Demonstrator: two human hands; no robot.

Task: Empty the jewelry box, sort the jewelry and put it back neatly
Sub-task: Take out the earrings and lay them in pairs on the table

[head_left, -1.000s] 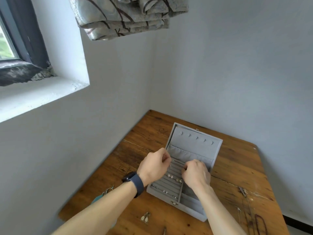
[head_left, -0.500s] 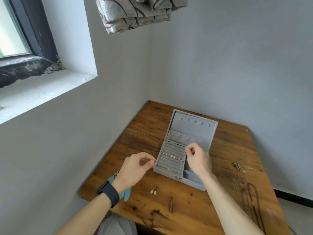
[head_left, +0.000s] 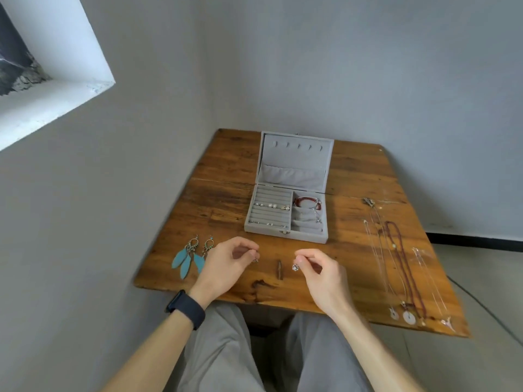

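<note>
Near edge of the counter (head_left: 353, 284): your left hand (head_left: 226, 264) has its fingers pinching a small earring (head_left: 255, 260), and your right hand (head_left: 319, 271) pinches a silvery stud (head_left: 295, 267). Flat turquoise feather earrings (head_left: 186, 258) lie by the left edge. Thin chains and a dark-red bead necklace (head_left: 407, 273) run along the right edge. Toward the far edge sits the grey velvet jewelry box (head_left: 271, 232), lid up, with pearl studs (head_left: 271, 205) in the ribbed rows and a red bead bracelet (head_left: 307, 201) in the right compartment. Emptying looks roughly half done; refill not begun.

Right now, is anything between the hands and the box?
Nothing visible: bare table lies between the box and both hands. The left hand and right hand each pinch a small earring; feather earrings lie off left.
</note>
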